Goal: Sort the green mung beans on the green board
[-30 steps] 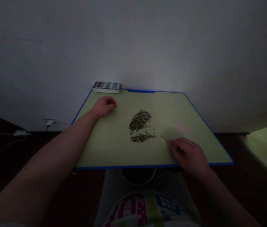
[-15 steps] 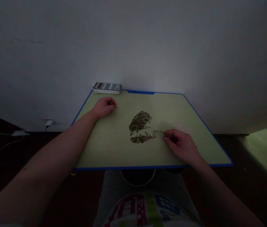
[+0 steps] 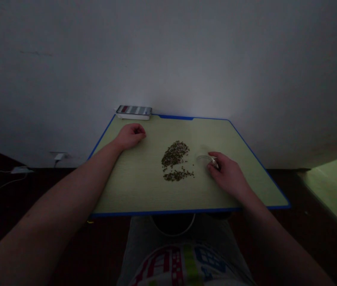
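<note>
Two clusters of small brownish-green grains or beads lie mid-table: a larger heap [image 3: 175,152] and a smaller strip [image 3: 178,175] on the near side. My right hand [image 3: 226,171] is to their right, its thumb and fingers closed on the edge of a clear dish [image 3: 206,157]. Only the dish's curved, shiny rim shows well; whether anything lies in it I cannot tell. To the left of the heap my left hand [image 3: 131,136] rests on the tabletop, its fingers loosely curled in with nothing visible in them.
The light-green folding table [image 3: 138,178] has a blue edge and stands against a pale wall [image 3: 174,59]. A phone [image 3: 134,110] lies on a white box [image 3: 133,116] at the back left corner. Below the near edge a dark round container [image 3: 173,224] sits between my legs.
My right hand has turned and lifted slightly away from the strip of grains, so the clear dish's rim shows more. My left hand stays in place.
</note>
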Demonstrator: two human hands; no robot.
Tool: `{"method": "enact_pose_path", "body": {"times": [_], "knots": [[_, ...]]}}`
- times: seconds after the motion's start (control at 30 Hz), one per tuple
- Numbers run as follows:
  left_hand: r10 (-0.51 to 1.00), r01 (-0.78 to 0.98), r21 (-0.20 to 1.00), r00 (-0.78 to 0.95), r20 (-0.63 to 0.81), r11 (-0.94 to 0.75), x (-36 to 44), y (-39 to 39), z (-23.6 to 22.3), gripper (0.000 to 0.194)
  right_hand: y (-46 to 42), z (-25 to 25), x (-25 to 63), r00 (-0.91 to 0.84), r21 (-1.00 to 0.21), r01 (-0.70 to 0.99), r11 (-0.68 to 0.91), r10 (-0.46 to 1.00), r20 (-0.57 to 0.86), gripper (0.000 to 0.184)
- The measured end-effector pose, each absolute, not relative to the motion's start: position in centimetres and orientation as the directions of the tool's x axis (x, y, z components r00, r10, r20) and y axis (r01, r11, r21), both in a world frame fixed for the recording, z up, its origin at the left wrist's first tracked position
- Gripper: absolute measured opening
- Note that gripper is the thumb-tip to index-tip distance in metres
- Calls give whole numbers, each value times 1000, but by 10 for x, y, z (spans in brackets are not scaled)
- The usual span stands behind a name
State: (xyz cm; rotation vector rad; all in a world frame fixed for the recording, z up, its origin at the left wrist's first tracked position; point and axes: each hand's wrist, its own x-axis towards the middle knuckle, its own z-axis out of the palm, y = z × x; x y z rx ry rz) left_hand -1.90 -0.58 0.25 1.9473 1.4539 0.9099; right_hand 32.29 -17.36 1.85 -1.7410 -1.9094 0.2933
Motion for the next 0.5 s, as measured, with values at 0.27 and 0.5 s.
{"method": "enact_pose_path", "body": {"times": [0.27, 0.5], "knots": [[960, 581, 765, 204, 194, -278, -20, -4, 1, 14, -178, 12, 319, -132, -621, 765, 171, 985, 109, 34], [961, 587, 762, 198, 193, -274, -21, -3, -1, 17, -187, 16, 316, -170, -706, 695, 134, 985, 20, 30]]}}
